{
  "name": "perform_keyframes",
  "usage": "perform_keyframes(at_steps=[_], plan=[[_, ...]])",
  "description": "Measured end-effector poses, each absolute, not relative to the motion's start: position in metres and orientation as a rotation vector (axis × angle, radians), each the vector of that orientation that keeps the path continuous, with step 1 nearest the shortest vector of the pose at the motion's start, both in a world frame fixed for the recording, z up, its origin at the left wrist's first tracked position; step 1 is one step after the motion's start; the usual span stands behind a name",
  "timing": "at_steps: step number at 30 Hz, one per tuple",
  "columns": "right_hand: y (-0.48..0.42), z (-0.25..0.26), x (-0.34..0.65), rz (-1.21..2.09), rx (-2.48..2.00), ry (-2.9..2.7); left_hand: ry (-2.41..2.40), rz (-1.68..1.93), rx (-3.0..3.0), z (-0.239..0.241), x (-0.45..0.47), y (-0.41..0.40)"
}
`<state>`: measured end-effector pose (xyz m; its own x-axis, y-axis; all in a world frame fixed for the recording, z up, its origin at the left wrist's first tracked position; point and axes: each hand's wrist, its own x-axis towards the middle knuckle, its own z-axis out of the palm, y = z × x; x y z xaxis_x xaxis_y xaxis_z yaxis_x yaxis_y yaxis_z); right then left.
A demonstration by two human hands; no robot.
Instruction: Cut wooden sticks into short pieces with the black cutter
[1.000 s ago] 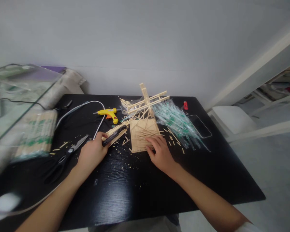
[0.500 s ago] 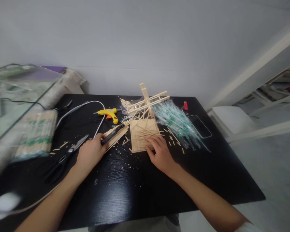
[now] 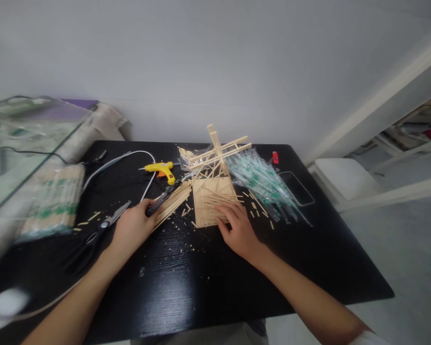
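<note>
A model built of wooden sticks [image 3: 215, 184] stands on the black table [image 3: 201, 282], with a flat slatted base and an upright cross frame. My right hand [image 3: 237, 227] rests on the near right part of that base, fingers curled over loose sticks lying there. My left hand [image 3: 132, 227] grips the near end of a dark cutter-like tool [image 3: 167, 195] that lies across a bundle of wooden sticks [image 3: 172, 201] just left of the model.
Black scissors [image 3: 100, 230] lie left of my left hand. A yellow glue gun [image 3: 161, 169] with its white cable [image 3: 129, 158] sits behind. Wrapped stick packets [image 3: 262, 182], a phone [image 3: 297, 188], a red lighter [image 3: 275, 156], a stick pack [image 3: 53, 199], a white stool [image 3: 341, 177].
My left hand has lowered and turned the dark tool down onto the stick bundle, its tip now pointing further toward the model. My right hand has stayed on the base.
</note>
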<state>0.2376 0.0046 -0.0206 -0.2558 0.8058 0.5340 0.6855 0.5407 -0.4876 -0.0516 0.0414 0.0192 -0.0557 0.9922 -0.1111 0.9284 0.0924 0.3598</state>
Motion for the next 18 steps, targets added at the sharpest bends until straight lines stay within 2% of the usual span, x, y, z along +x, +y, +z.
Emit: perform_keyframes(at_steps=[4, 8, 13, 18], plan=[[0.003, -0.017, 0.237, 0.243, -1.145, -1.969, 1.728, 0.604, 1.646, 0.02, -0.052, 0.039], [0.001, -0.013, 0.235, 0.436, -1.108, -1.859, 1.495, 0.628, 1.335, 0.021, -0.046, 0.033], [-0.001, -0.011, 0.231, 1.023, -1.133, -1.578, 1.301, 0.507, 1.291, 0.025, -0.043, 0.027], [-0.001, -0.012, 0.225, 1.614, -0.956, -1.254, 1.17, 0.354, 1.503, 0.028, -0.038, 0.021]])
